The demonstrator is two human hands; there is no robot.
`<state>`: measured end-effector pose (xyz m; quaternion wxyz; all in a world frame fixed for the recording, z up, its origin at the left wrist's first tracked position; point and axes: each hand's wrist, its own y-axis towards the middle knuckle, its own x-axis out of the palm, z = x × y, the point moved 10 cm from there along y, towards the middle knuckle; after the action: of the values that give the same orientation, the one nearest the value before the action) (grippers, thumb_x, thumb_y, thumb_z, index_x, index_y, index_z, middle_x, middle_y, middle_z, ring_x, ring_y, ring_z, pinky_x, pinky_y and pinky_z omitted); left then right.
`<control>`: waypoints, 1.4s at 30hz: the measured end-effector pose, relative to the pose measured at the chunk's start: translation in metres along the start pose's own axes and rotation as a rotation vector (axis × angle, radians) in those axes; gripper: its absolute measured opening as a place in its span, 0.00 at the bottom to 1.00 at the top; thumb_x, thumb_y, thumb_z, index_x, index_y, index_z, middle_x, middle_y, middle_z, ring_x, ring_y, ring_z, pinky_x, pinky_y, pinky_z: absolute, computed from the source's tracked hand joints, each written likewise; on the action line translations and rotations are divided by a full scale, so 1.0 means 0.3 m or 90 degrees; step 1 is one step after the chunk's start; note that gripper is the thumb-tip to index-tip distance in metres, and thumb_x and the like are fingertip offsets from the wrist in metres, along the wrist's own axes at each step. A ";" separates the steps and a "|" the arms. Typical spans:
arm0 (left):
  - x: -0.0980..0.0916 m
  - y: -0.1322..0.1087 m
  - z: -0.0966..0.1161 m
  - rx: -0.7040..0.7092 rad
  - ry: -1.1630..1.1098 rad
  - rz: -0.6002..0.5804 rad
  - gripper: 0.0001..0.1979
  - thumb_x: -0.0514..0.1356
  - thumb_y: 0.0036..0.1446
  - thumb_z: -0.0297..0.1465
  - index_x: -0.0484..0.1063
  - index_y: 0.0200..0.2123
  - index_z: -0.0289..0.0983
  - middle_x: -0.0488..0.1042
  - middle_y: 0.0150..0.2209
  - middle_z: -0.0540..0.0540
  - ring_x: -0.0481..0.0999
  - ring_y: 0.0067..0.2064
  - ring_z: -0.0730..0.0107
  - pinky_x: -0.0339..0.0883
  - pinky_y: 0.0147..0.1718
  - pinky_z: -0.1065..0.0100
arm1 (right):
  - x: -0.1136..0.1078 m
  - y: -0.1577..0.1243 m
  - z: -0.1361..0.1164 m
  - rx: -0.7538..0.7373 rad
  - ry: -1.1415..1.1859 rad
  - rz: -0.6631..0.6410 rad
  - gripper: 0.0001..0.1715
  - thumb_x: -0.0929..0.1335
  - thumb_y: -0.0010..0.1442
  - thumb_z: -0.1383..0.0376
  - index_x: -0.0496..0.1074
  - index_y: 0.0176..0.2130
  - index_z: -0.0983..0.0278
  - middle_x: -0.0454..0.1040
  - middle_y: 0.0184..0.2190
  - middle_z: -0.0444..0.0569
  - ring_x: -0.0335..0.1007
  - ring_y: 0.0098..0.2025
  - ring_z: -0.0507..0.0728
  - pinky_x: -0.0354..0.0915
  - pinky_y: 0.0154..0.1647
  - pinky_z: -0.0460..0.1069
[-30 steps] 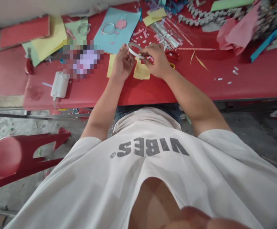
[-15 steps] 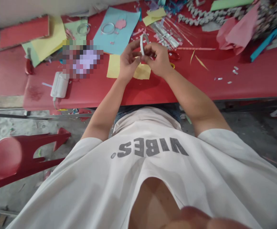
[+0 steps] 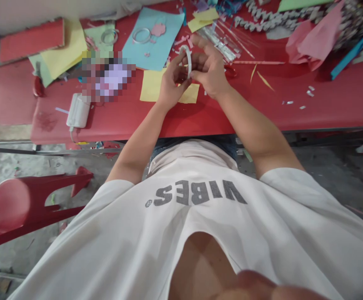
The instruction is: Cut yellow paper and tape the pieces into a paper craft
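Note:
A narrow white roll of tape (image 3: 189,62) stands on edge above the red table. My left hand (image 3: 172,83) is closed on it, with fingers curled about its near left side and the thumb low. At the right of the roll is my right hand (image 3: 212,73). Its index finger is stretched up and its fingers are apart, while the thumb tip is at the roll's edge. Whether that thumb presses on the tape cannot be made out. Pieces of yellow paper (image 3: 152,86) lie on the table under the hands.
A blue sheet (image 3: 150,52) bears another tape roll (image 3: 141,36) and a pink cutout (image 3: 158,29). Silver strips (image 3: 217,43) lie beyond my right hand. At left are a white power bank (image 3: 79,110) and red-handled scissors (image 3: 38,85). Pink paper (image 3: 314,41) lies at right.
My right hand has loosened from the roll, its index finger lifting and its fingers spreading. My left hand has shifted slightly right and down with the roll of tape.

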<state>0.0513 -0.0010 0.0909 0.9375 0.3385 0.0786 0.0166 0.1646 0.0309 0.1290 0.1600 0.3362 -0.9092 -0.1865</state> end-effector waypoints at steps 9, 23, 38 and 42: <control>-0.018 0.005 -0.004 -0.066 -0.025 0.024 0.39 0.73 0.54 0.37 0.66 0.68 0.52 0.80 0.39 0.50 0.84 0.41 0.61 0.73 0.37 0.62 | -0.075 0.034 0.048 -0.042 0.010 0.060 0.35 0.74 0.48 0.64 0.69 0.56 0.55 0.82 0.45 0.43 0.73 0.42 0.56 0.73 0.46 0.57; 0.012 -0.007 0.033 -0.025 -0.024 0.013 0.24 0.68 0.61 0.48 0.69 0.56 0.51 0.78 0.38 0.48 0.83 0.41 0.58 0.75 0.43 0.56 | -0.088 0.007 0.002 -0.144 -0.094 0.136 0.13 0.73 0.59 0.67 0.68 0.41 0.54 0.74 0.32 0.36 0.69 0.30 0.53 0.64 0.31 0.53; -0.019 -0.019 0.011 -0.071 -0.007 0.065 0.13 0.68 0.57 0.37 0.67 0.41 0.45 0.71 0.35 0.49 0.76 0.36 0.64 0.72 0.38 0.61 | 0.020 -0.045 0.024 -0.064 -0.376 -0.076 0.21 0.67 0.58 0.59 0.74 0.51 0.52 0.74 0.39 0.46 0.73 0.42 0.66 0.71 0.51 0.60; -0.018 -0.026 0.008 -0.084 -0.028 0.076 0.15 0.70 0.60 0.37 0.65 0.40 0.46 0.72 0.34 0.50 0.78 0.36 0.65 0.74 0.40 0.60 | 0.015 -0.054 0.024 -0.020 -0.416 -0.090 0.24 0.68 0.60 0.57 0.74 0.56 0.49 0.77 0.40 0.47 0.75 0.44 0.67 0.71 0.53 0.61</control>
<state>0.0462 -0.0089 0.0887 0.9567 0.2803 0.0366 0.0701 0.1674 0.0182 0.1161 -0.1481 0.3182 -0.8838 -0.3093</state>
